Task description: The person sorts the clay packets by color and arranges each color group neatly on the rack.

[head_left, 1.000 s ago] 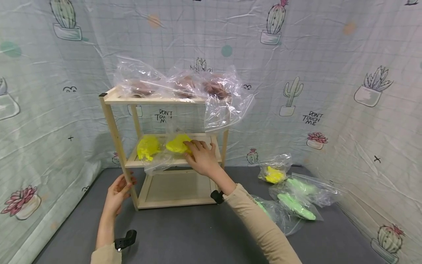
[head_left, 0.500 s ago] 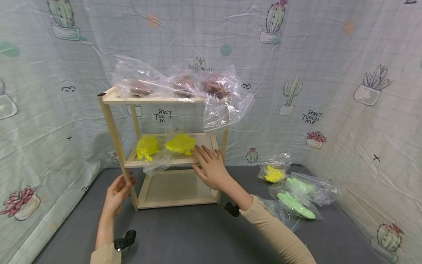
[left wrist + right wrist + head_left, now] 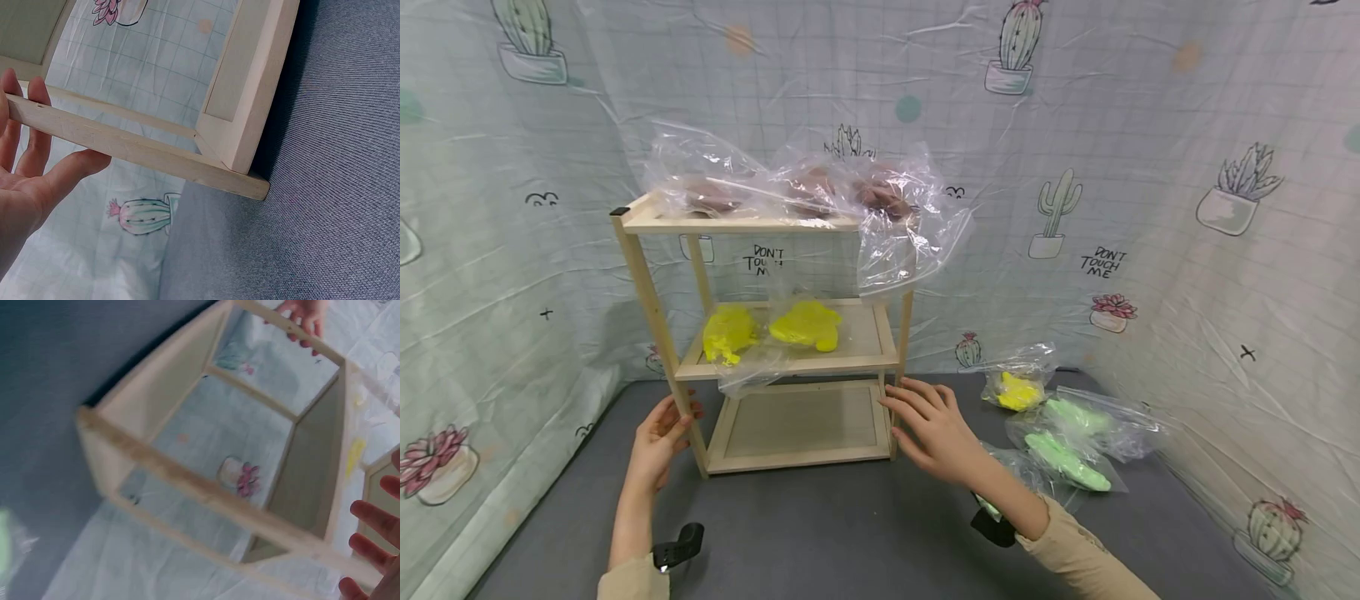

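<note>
While its three tiers run left to right before me, the wooden shelf unit [image 3: 842,364] stands upright on the grey table [image 3: 775,533], between my two hands. On its middle tier, toward the left and centre, lie the left yellow piece [image 3: 730,333] and the right yellow piece [image 3: 807,323], with clear plastic about them. On the top tier, brown pieces [image 3: 808,190] lie in clear bags, one bag hanging over the front edge at the right.

My left hand [image 3: 658,437] holds the left front post [image 3: 654,308] low down, thumb on one side and fingers round the other. My right hand [image 3: 936,432] holds nothing; its fingers are spread and slightly bent, the tips just beside the right front post [image 3: 905,333]. Whether any fingertip touches the wood I cannot tell.

Farther right, past my right hand, lie the bagged yellow piece [image 3: 1019,392], the rear green piece [image 3: 1078,414] and, closer to me, the front green piece [image 3: 1067,461], whose long axis slants from back left to front right. I judge the governing relation to be this: my right hand stands between shelf unit and loose bags and is clearly the nearer to those bags, whereas my left is across the unit from them.
</note>
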`<action>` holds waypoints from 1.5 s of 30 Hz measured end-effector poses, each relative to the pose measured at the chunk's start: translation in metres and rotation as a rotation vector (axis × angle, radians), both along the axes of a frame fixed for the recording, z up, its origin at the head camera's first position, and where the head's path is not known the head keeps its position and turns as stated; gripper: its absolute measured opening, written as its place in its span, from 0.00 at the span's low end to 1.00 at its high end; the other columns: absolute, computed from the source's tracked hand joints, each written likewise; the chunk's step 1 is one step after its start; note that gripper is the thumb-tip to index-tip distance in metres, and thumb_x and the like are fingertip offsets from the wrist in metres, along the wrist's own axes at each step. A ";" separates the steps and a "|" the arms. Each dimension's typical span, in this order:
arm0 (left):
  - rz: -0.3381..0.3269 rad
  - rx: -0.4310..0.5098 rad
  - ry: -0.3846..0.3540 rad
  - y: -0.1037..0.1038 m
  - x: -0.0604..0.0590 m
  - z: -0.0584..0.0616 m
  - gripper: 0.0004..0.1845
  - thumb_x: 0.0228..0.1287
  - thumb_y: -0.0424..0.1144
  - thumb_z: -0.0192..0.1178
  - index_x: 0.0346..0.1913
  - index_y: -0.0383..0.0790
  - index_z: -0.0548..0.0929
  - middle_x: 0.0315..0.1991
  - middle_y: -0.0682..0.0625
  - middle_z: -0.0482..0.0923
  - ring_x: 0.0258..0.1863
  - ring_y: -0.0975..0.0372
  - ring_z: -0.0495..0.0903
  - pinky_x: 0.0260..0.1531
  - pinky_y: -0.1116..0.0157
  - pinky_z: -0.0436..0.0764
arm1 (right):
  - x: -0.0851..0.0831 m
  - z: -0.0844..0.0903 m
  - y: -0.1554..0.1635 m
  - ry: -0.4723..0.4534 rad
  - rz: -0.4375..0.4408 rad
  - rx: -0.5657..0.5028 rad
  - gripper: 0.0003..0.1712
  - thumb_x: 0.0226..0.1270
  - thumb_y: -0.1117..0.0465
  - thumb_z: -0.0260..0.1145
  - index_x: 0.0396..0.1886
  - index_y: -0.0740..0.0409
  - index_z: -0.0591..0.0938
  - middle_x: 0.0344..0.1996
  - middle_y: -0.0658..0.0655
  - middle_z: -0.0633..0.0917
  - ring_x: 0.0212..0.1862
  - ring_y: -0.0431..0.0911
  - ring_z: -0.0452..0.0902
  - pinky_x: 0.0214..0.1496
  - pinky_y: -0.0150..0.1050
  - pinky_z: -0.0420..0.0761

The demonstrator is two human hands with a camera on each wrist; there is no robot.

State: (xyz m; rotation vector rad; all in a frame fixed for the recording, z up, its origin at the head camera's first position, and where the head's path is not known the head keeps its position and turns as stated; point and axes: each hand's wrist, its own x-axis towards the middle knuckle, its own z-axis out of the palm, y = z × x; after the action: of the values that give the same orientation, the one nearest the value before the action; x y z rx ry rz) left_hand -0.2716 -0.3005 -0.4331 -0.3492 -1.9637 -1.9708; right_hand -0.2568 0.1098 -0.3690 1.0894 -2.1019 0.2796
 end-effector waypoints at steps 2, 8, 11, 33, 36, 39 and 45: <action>-0.003 0.003 0.006 -0.001 0.001 0.000 0.20 0.64 0.35 0.49 0.60 0.42 0.68 0.39 0.66 0.79 0.40 0.76 0.77 0.31 0.72 0.75 | 0.002 -0.006 0.010 -0.010 -0.007 -0.005 0.19 0.67 0.51 0.52 0.55 0.50 0.73 0.55 0.54 0.74 0.60 0.52 0.63 0.51 0.50 0.61; -0.003 0.009 0.018 -0.002 0.003 0.001 0.20 0.64 0.34 0.49 0.59 0.41 0.68 0.39 0.66 0.79 0.40 0.76 0.77 0.30 0.72 0.75 | -0.002 -0.027 0.046 -0.052 -0.067 -0.018 0.20 0.60 0.57 0.60 0.53 0.50 0.74 0.54 0.55 0.75 0.58 0.53 0.64 0.50 0.52 0.61; 0.003 0.006 0.016 -0.001 0.002 0.001 0.20 0.64 0.34 0.49 0.59 0.39 0.68 0.38 0.67 0.79 0.40 0.76 0.77 0.30 0.72 0.75 | -0.009 -0.035 0.064 -0.068 -0.110 -0.020 0.22 0.55 0.60 0.64 0.52 0.50 0.75 0.53 0.56 0.75 0.57 0.54 0.65 0.48 0.55 0.62; 0.004 0.024 0.026 0.001 0.000 0.000 0.22 0.64 0.33 0.49 0.61 0.31 0.63 0.38 0.66 0.79 0.39 0.75 0.78 0.30 0.72 0.76 | -0.101 -0.063 0.173 -0.284 -0.607 0.253 0.21 0.57 0.56 0.62 0.51 0.56 0.75 0.52 0.64 0.74 0.52 0.59 0.66 0.46 0.62 0.59; 0.008 0.021 0.023 0.001 0.001 0.001 0.22 0.64 0.33 0.49 0.61 0.33 0.64 0.38 0.67 0.79 0.39 0.75 0.78 0.30 0.72 0.76 | -0.105 -0.066 0.176 -0.287 -0.610 0.313 0.24 0.57 0.53 0.63 0.53 0.57 0.74 0.53 0.64 0.74 0.53 0.59 0.67 0.47 0.64 0.59; 0.008 0.023 0.027 0.002 0.001 0.001 0.21 0.64 0.33 0.49 0.60 0.36 0.66 0.38 0.67 0.79 0.39 0.75 0.78 0.30 0.72 0.76 | -0.109 -0.070 0.180 -0.297 -0.622 0.371 0.27 0.57 0.52 0.63 0.56 0.57 0.72 0.55 0.64 0.72 0.55 0.60 0.66 0.49 0.65 0.60; 0.035 -0.008 0.004 0.002 0.002 0.001 0.21 0.64 0.35 0.49 0.60 0.37 0.67 0.38 0.67 0.79 0.39 0.76 0.77 0.30 0.72 0.76 | -0.114 -0.082 0.186 -0.280 -0.630 0.430 0.33 0.55 0.49 0.64 0.60 0.53 0.69 0.55 0.64 0.72 0.56 0.59 0.67 0.49 0.64 0.62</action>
State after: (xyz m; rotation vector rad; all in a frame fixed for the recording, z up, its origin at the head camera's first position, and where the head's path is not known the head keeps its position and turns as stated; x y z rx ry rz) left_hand -0.2700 -0.2988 -0.4323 -0.3185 -1.9626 -1.9398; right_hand -0.3712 0.2963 -0.4509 0.5713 -2.7114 -0.3592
